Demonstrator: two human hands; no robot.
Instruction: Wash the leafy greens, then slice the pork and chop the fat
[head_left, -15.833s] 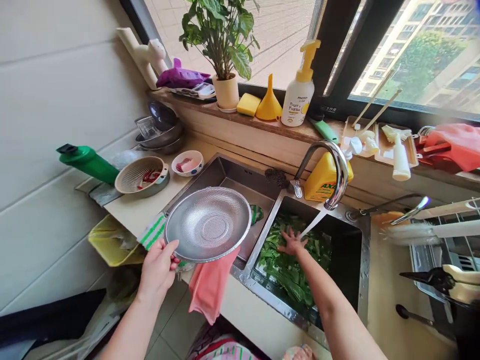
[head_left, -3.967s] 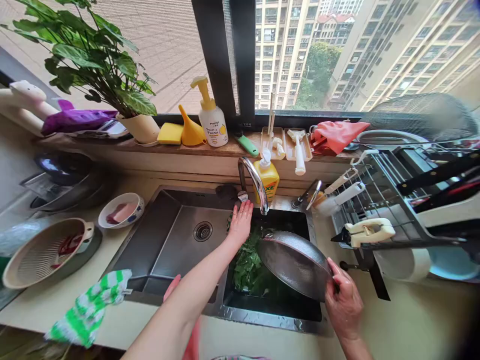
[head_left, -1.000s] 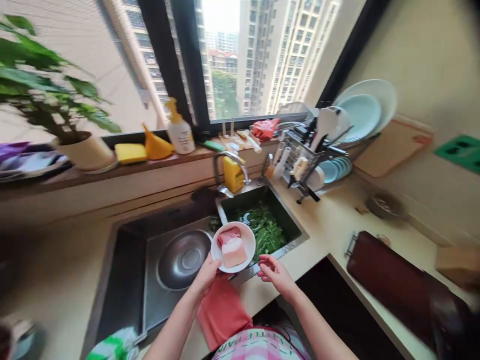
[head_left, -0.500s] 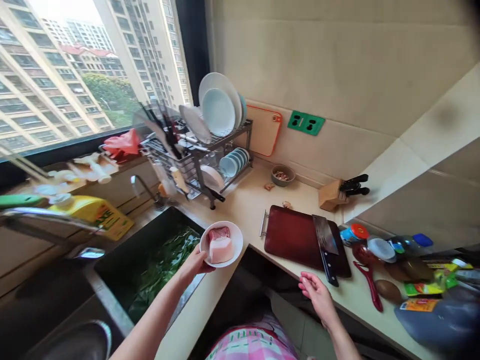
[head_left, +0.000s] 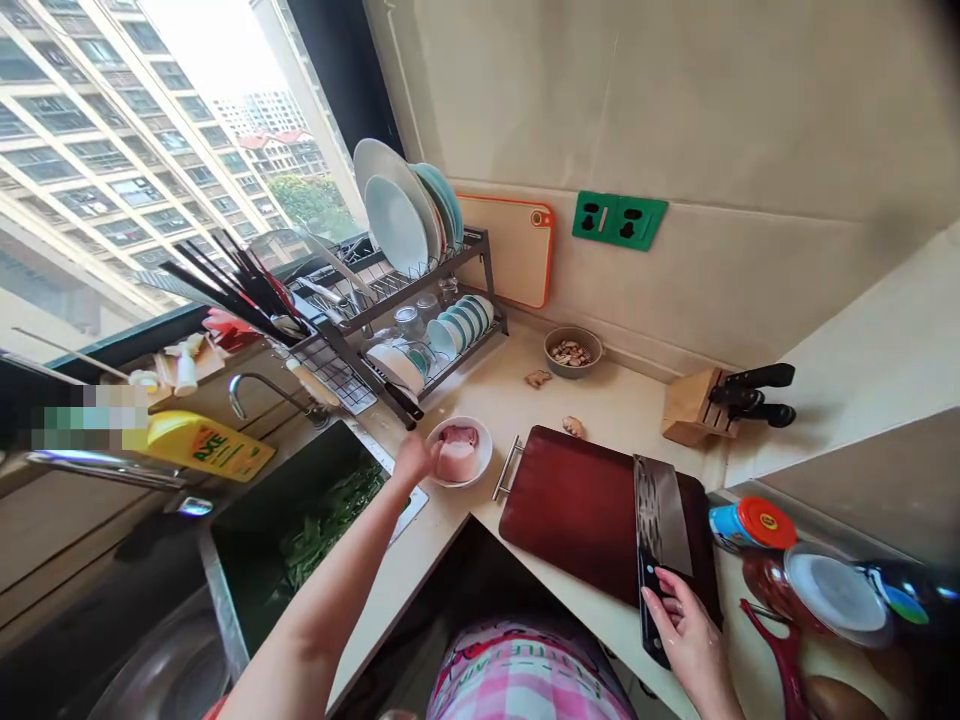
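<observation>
Spanning the Kitchen Corner

My left hand point(head_left: 414, 462) is touching the near rim of the white bowl point(head_left: 484, 450), which is sitting on the pale countertop point(head_left: 499, 385) between the sink point(head_left: 241, 575) and the dark red cutting board point(head_left: 574, 510). Raw pork point(head_left: 456, 462) is lying inside. Those fingers are partly hiding, so I cannot tell how tightly they are closing. My right hand point(head_left: 684, 625) is touching the handle of the cleaver point(head_left: 664, 510), thumb and forefinger slightly parting; I cannot tell whether I am gripping it. The blade is lying flat across the board's right side. Beyond, a knife block point(head_left: 694, 412) is standing near the tiled wall point(head_left: 712, 120), and plates point(head_left: 395, 225) are leaning in the dish rack point(head_left: 491, 262) beside the window. Leafy greens point(head_left: 337, 530) are filling part of the sink.
</observation>
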